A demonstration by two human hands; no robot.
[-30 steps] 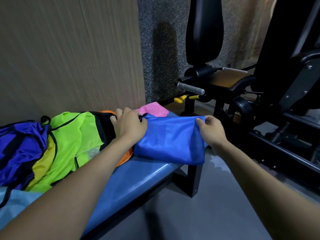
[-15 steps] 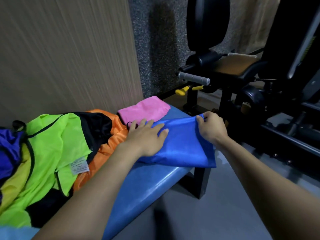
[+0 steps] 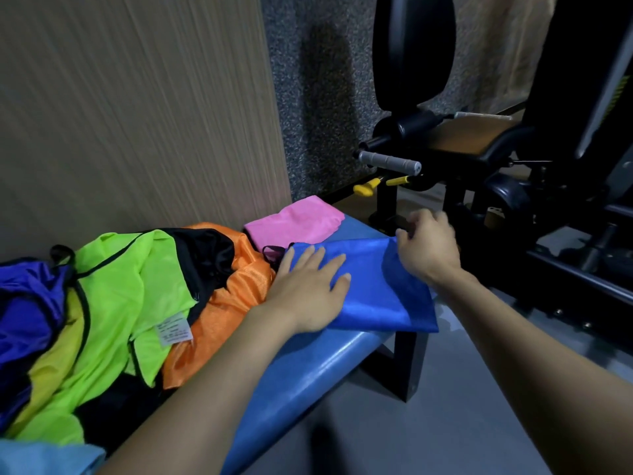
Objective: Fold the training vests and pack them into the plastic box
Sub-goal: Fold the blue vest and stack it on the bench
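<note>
A blue vest (image 3: 380, 296) lies partly folded at the right end of the blue padded bench (image 3: 308, 371). My left hand (image 3: 308, 289) presses flat on its left half with straight fingers. My right hand (image 3: 428, 248) pinches the vest's far right edge and holds a flap of it lifted. A folded pink vest (image 3: 294, 224) lies behind it near the wall. A loose heap of vests lies to the left: orange (image 3: 226, 303), black (image 3: 205, 255), neon green (image 3: 126, 296), purple (image 3: 24, 310). No plastic box is in view.
A wood-grain wall (image 3: 137, 114) runs close behind the bench. A black gym machine (image 3: 479, 149) with a grey handle (image 3: 390, 161) and yellow knob (image 3: 364, 188) stands right of the bench end. Grey floor (image 3: 428, 423) lies in front.
My left hand has slid right and flattened on the blue vest. My right hand has lifted the vest's right edge and carried it slightly left. The view has shifted left.
</note>
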